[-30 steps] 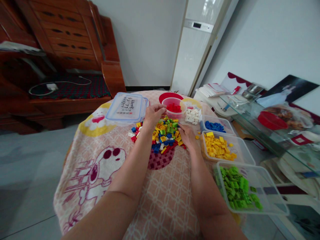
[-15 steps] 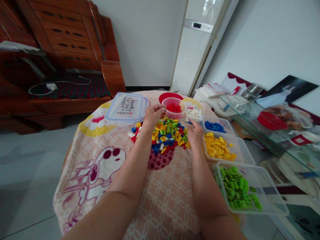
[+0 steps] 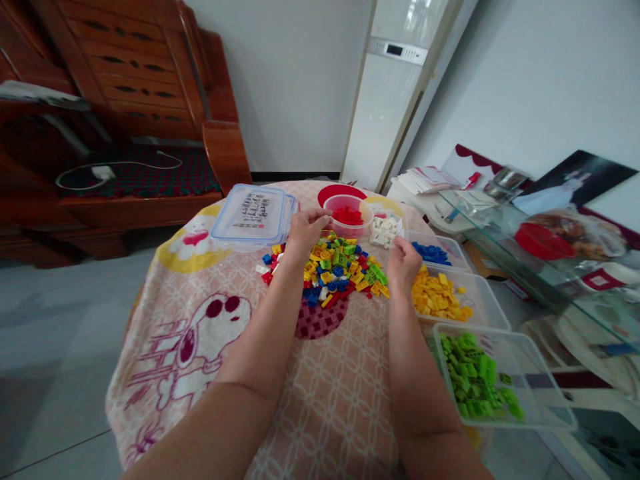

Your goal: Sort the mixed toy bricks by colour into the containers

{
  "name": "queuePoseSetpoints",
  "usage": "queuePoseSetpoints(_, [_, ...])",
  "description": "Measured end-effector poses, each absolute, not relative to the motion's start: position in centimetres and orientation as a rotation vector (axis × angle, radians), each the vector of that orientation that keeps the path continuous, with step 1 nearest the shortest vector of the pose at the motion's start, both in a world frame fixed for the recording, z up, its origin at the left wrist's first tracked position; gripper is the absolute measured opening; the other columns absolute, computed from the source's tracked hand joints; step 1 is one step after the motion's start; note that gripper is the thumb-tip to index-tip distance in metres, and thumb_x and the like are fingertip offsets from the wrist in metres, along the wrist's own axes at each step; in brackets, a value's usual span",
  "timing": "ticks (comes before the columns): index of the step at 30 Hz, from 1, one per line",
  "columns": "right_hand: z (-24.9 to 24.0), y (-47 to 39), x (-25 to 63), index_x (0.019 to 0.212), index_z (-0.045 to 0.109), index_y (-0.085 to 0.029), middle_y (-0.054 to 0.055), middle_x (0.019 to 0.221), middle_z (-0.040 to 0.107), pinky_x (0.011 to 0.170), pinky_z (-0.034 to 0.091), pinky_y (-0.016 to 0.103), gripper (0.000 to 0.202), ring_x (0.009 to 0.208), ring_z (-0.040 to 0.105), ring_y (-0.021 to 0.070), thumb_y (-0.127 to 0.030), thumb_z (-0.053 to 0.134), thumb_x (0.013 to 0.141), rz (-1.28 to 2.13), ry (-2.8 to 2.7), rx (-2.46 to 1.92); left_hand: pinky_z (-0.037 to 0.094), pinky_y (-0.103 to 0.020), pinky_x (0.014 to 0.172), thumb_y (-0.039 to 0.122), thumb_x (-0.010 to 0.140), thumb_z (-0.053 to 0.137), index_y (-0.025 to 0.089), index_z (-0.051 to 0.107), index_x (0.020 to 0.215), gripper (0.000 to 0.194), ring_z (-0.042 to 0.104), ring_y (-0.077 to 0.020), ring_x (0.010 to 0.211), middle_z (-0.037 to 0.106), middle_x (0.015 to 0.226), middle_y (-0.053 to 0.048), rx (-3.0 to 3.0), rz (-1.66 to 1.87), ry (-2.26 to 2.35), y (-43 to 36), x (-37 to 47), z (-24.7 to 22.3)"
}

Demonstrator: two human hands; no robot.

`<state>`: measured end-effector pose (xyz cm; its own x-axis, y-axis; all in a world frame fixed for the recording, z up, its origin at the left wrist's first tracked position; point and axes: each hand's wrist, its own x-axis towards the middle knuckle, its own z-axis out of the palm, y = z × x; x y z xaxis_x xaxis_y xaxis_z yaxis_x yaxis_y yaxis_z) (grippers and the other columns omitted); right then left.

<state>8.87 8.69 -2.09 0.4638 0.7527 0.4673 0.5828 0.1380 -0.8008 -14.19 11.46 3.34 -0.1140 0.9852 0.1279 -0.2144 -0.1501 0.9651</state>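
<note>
My left hand (image 3: 306, 232) is at the left side of a round pinkish tub (image 3: 369, 215) holding red bricks (image 3: 347, 215). Its thumb and fingers come together by the rim; anything between them is too small to make out. My right hand (image 3: 404, 261) is closed, fingers curled, at the left end of a clear box (image 3: 457, 252) with blue bricks (image 3: 433, 254). What its fingertips hold is hidden. Between the hands lies a pile of mixed toy bricks (image 3: 340, 267). White bricks (image 3: 385, 231) lie just beyond the right hand's fingertips.
Nearer on the right are clear boxes with yellow bricks (image 3: 437, 298) and green bricks (image 3: 470, 373). Blue-edged lids (image 3: 250, 217) lie at the back left, and a red lid (image 3: 327, 192) behind the tub. A glass shelf (image 3: 565, 283) stands beside the table's right side.
My right hand has moved right from the pile to the blue bricks' box. The blue brick seen at its fingertips before is out of sight. My left hand has barely moved.
</note>
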Motion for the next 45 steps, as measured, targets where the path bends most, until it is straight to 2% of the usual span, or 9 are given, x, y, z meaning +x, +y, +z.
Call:
queuePoseSetpoints(3, [-2.4, 8.4, 7.3, 0.112, 0.075, -0.015, 0.013, 0.111, 0.077, 0.100, 0.052, 0.041, 0.038, 0.107, 0.069, 0.0273, -0.027, 0.051, 0.086, 0.183, -1.470, -1.523, 0.056, -0.022, 0.064, 0.022, 0.072, 0.069, 0.013, 0.071, 0.089, 0.019, 0.069, -0.0118, 0.068, 0.073, 0.077, -0.004, 1.092, 1.484, 1.051, 11.5, -14.1, 3.3])
queuePoseSetpoints(7, [-3.4, 8.3, 5.7, 0.114, 0.075, -0.017, 0.013, 0.115, 0.075, 0.104, 0.047, 0.040, 0.034, 0.112, 0.065, 0.0263, -0.023, 0.053, 0.089, 0.137, -1.782, -1.522, 0.057, -0.024, 0.066, 0.021, 0.072, 0.069, 0.012, 0.072, 0.088, 0.018, 0.068, -0.0117, 0.068, 0.072, 0.076, -0.004, 1.088, 1.487, 1.047, 11.4, -14.1, 3.5])
queuePoseSetpoints(13, [-3.9, 8.2, 5.5, 0.103, 0.078, -0.018, 0.013, 0.098, 0.075, 0.093, 0.049, 0.037, 0.033, 0.093, 0.066, 0.0242, -0.027, 0.047, 0.097, 0.126, -1.961, -1.692, 0.057, -0.024, 0.067, 0.021, 0.072, 0.069, 0.012, 0.071, 0.088, 0.018, 0.068, -0.0114, 0.068, 0.073, 0.078, -0.003, 1.070, 1.485, 1.046, 11.2, -14.1, 3.7])
queuePoseSetpoints(19, [-3.7, 8.2, 5.8, 0.095, 0.080, -0.020, 0.010, 0.095, 0.078, 0.086, 0.051, 0.034, 0.026, 0.090, 0.068, 0.0240, -0.023, 0.055, 0.091, 0.161, -1.897, -1.665, 0.057, -0.024, 0.066, 0.021, 0.072, 0.068, 0.012, 0.072, 0.089, 0.020, 0.068, -0.0120, 0.068, 0.073, 0.077, -0.003, 1.093, 1.483, 1.040, 11.4, -14.1, 3.4])
queuePoseSetpoints(27, [-3.2, 8.1, 5.8, 0.100, 0.081, -0.018, 0.011, 0.100, 0.079, 0.093, 0.053, 0.040, 0.029, 0.095, 0.071, 0.0273, -0.023, 0.054, 0.088, 0.195, -1.730, -1.595, 0.056, -0.024, 0.066, 0.021, 0.071, 0.069, 0.012, 0.072, 0.088, 0.019, 0.068, -0.0119, 0.067, 0.072, 0.076, -0.003, 1.095, 1.475, 1.043, 11.4, -14.0, 3.5])
queuePoseSetpoints(34, [-2.9, 8.0, 6.2, 0.094, 0.081, -0.022, 0.008, 0.094, 0.080, 0.097, 0.052, 0.041, 0.030, 0.096, 0.072, 0.0270, -0.018, 0.054, 0.081, 0.138, -1.639, -1.614, 0.056, -0.025, 0.067, 0.022, 0.071, 0.070, 0.013, 0.071, 0.089, 0.020, 0.068, -0.0120, 0.068, 0.072, 0.076, -0.003, 1.082, 1.471, 1.054, 11.3, -14.0, 3.6])
queuePoseSetpoints(38, [-2.5, 7.8, 6.5, 0.096, 0.081, -0.020, 0.011, 0.097, 0.079, 0.096, 0.053, 0.042, 0.030, 0.096, 0.071, 0.0284, -0.021, 0.054, 0.081, 0.123, -1.576, -1.630, 0.056, -0.024, 0.067, 0.022, 0.072, 0.070, 0.012, 0.071, 0.089, 0.019, 0.068, -0.0118, 0.068, 0.072, 0.076, -0.003, 1.079, 1.475, 1.051, 11.4, -14.0, 3.5])
queuePoseSetpoints(41, [-2.2, 8.0, 6.9, 0.099, 0.080, -0.016, 0.014, 0.099, 0.078, 0.092, 0.055, 0.044, 0.033, 0.090, 0.071, 0.0291, -0.026, 0.053, 0.082, 0.104, -1.452, -1.603, 0.056, -0.023, 0.066, 0.021, 0.073, 0.069, 0.012, 0.072, 0.089, 0.019, 0.068, -0.0118, 0.068, 0.073, 0.077, -0.004, 1.084, 1.486, 1.050, 11.4, -14.1, 3.5])
queuePoseSetpoints(45, [-2.1, 8.5, 7.8, 0.111, 0.075, -0.011, 0.014, 0.091, 0.076, 0.077, 0.060, 0.041, 0.043, 0.076, 0.072, 0.0266, -0.030, 0.049, 0.084, 0.229, -1.133, -1.553, 0.057, -0.024, 0.067, 0.021, 0.073, 0.069, 0.012, 0.072, 0.089, 0.019, 0.068, -0.0123, 0.069, 0.073, 0.077, -0.004, 1.081, 1.484, 1.056, 11.4, -14.0, 3.5])
